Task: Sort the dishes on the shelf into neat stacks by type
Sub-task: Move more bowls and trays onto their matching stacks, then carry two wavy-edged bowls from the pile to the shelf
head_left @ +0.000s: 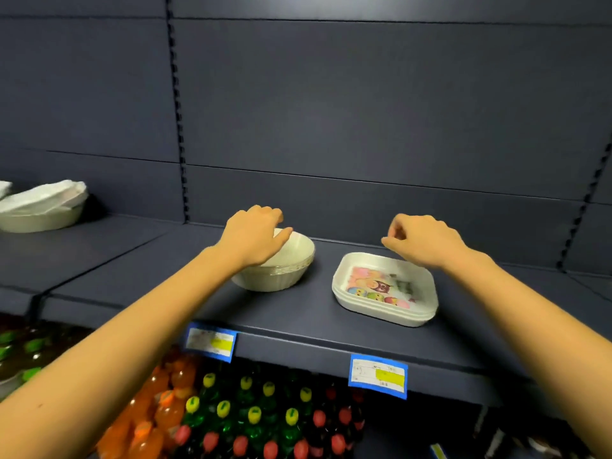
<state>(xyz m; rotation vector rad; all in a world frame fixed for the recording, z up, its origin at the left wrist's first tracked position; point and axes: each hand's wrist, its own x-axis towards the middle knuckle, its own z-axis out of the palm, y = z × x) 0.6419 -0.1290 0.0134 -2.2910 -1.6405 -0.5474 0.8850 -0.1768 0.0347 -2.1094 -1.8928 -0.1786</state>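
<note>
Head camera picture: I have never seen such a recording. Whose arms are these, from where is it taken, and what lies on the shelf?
There is no machine here. A person wears one camera on the head, and it looks down at their own bare arms. The left hand rests on a stack of white bowls; whether it grips is unclear. The right hand hovers over a stack of square plates, fingers loosely curled, holding nothing. The two stacks stand apart on a dark shelf. Bottles stand below.
</note>
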